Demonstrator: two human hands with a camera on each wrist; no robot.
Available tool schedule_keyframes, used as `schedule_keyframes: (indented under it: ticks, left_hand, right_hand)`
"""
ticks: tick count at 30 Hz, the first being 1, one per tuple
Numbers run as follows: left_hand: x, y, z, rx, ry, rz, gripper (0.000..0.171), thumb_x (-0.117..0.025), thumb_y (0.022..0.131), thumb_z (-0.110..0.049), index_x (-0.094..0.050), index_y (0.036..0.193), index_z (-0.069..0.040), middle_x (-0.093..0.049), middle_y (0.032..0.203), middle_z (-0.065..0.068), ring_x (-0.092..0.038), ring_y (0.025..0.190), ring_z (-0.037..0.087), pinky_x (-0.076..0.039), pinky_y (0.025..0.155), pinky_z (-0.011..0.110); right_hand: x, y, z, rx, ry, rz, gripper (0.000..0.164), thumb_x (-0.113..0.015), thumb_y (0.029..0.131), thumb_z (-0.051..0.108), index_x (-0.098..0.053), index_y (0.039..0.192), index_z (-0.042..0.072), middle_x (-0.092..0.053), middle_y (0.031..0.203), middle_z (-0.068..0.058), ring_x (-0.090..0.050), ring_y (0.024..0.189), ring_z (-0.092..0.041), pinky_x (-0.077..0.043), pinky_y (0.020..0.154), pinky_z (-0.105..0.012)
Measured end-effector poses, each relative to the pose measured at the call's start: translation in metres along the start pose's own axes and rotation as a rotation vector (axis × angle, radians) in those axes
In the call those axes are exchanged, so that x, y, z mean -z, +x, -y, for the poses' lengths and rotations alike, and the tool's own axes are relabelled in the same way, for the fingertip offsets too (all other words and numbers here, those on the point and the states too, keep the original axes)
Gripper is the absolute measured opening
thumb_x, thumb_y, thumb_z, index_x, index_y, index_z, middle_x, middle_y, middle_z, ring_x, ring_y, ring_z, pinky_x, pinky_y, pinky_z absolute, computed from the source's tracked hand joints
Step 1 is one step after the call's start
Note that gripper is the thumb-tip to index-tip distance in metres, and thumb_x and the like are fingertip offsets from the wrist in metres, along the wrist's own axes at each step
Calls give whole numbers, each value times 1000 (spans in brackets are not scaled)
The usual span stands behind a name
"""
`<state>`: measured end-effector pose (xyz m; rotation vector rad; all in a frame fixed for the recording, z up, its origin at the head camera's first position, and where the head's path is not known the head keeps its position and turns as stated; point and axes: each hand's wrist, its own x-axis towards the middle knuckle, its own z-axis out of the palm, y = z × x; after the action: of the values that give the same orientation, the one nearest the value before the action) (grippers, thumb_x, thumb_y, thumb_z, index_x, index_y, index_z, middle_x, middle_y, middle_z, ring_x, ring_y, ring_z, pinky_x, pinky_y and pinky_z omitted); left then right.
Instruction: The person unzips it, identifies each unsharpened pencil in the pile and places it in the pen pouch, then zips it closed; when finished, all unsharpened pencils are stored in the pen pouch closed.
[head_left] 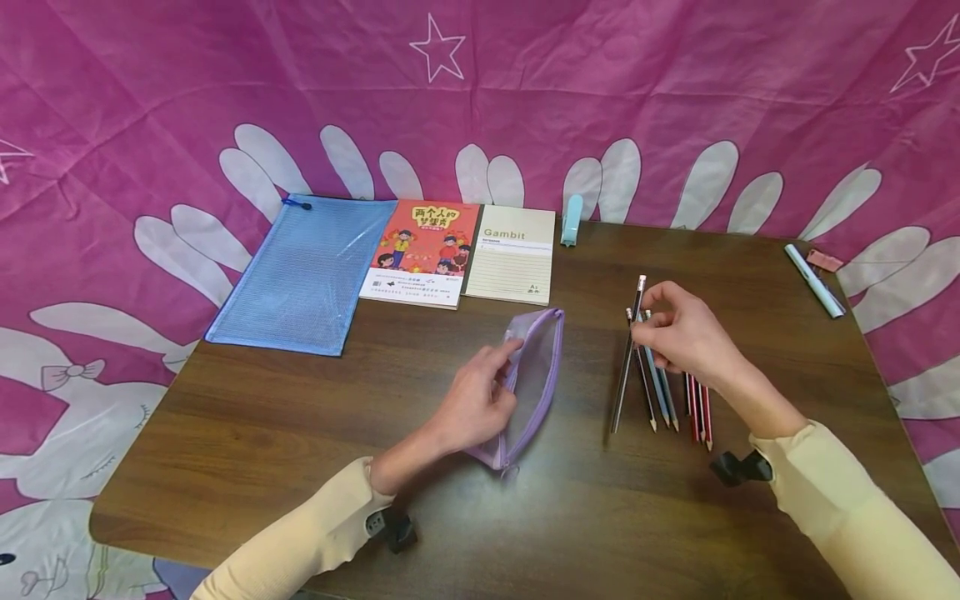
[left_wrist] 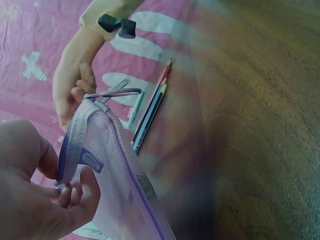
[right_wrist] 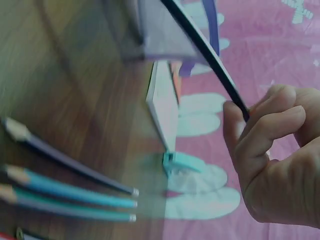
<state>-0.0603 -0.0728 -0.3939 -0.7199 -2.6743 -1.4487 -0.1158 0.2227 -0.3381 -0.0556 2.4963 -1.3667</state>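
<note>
A purple mesh zip pouch (head_left: 536, 377) stands with its mouth gaping near the middle of the table. My left hand (head_left: 478, 398) pinches one edge of its mouth between thumb and fingers; the zip rim and a small label show in the left wrist view. To the right, my right hand (head_left: 686, 329) pinches a dark striped pencil (head_left: 625, 375) close to its upper end, point down. The same pencil (right_wrist: 207, 52) slants up from the fingertips in the right wrist view. Beneath that hand lie several pencils (head_left: 664, 396), dark and blue, beside red-striped pencils (head_left: 701, 408).
Along the back lie a blue mesh zip folder (head_left: 300, 275), a red picture booklet (head_left: 427, 246), a cream notebook (head_left: 513, 254) and a light blue stapler-like item (head_left: 572, 221). At the far right are a light blue pen (head_left: 815, 281) and a pink eraser-like block (head_left: 825, 261).
</note>
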Motion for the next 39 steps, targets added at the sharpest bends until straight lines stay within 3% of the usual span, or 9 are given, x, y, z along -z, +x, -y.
schedule_keyframes:
  ticks: [8, 16, 29, 33, 39]
  left_hand:
    - [0, 1, 0, -10, 6, -1, 70, -55, 71, 9, -51, 140, 6, -56, 95, 8, -53, 79, 16, -50, 68, 28]
    - [0, 0, -1, -1, 10, 2, 70, -56, 71, 9, -51, 141, 6, -56, 96, 8, -53, 79, 16, -50, 68, 27]
    - [-1, 2, -5, 39, 28, -6, 70, -56, 71, 8, -52, 140, 3, -55, 95, 7, -52, 78, 15, -49, 66, 28]
    - [-2, 3, -7, 51, 38, -22, 69, -57, 71, 8, -53, 140, 2, -55, 95, 8, -52, 79, 18, -48, 67, 29]
    - [-3, 5, -8, 54, 44, -28, 68, -58, 72, 8, -53, 139, 3, -55, 95, 9, -52, 78, 18, -48, 67, 29]
  right_hand:
    - [-18, -6, 12, 31, 223, 12, 35, -61, 94, 5, -38, 120, 2, -63, 75, -3, -46, 48, -14, -38, 42, -25]
    - [-45, -5, 21, 32, 399, -13, 34, -61, 93, 1, -37, 116, 6, -67, 75, -2, -43, 45, -12, -33, 40, -24]
    - [-83, -3, 22, -1, 451, -10, 35, -59, 92, -2, -34, 117, -1, -68, 77, -13, -45, 43, -11, -35, 38, -23]
    - [-91, -4, 22, -10, 428, 1, 34, -61, 92, -1, -36, 116, 1, -68, 82, -20, -46, 43, -12, -36, 38, -23]
    - [-101, -5, 23, -33, 384, 19, 37, -65, 92, 2, -38, 117, 1, -69, 82, -18, -48, 42, -14, -37, 37, -24]
